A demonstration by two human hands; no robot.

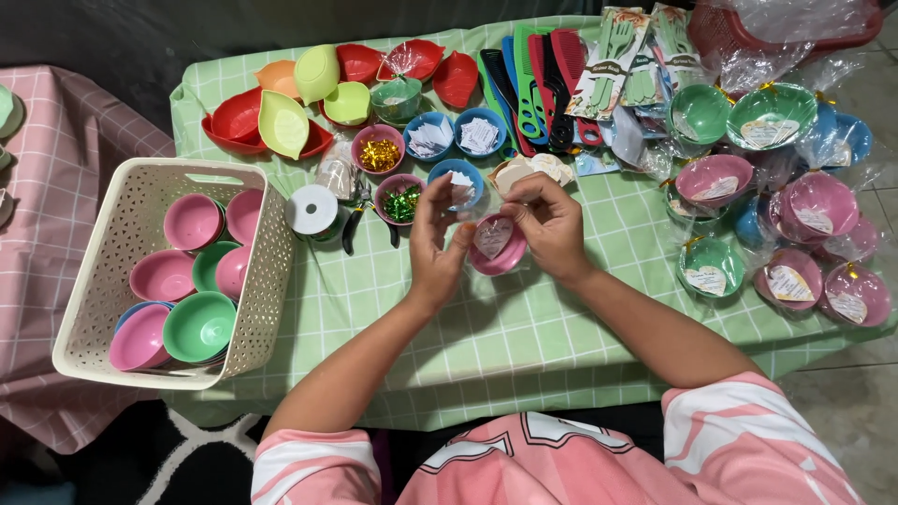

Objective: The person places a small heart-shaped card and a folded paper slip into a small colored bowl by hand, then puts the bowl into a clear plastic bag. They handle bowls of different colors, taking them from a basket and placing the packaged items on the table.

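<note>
Small pink bowl (pixel 499 245) sits right between both hands, left hand (pixel 438 245) and right hand (pixel 550 224) pinching its clear wrap above the worktop (pixel 486 327).

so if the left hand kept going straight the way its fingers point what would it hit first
Probably the blue bowl holding white paper bits, just beyond the left hand fingertips. Depth is unclear from above, so the hand might pass over it.
</note>
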